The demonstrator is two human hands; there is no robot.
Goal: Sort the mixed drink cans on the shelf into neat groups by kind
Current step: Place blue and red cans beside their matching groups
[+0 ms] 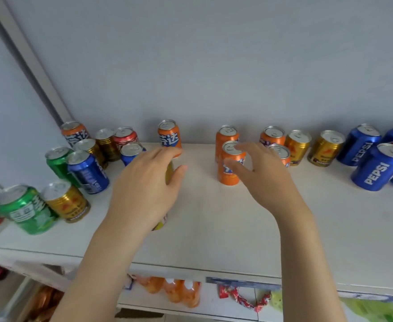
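Orange aluminium drink can (230, 174) stands upright near the middle of the white shelf (225, 228); the right hand (267, 180) has its grip spread wide, thumb and a fingertip touching the can. The left hand (144, 184) has its grip curled round a mostly hidden gold can (169, 169)

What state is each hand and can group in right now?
left hand, wrapped over a gold can, mostly hiding it
right hand, fingers spread, touching the front orange can
front orange can, upright on the shelf
Pepsi cans, upright, grouped at the right end
left-end cans, upright, kinds mixed
gold pair, upright, side by side beside the Pepsi cans
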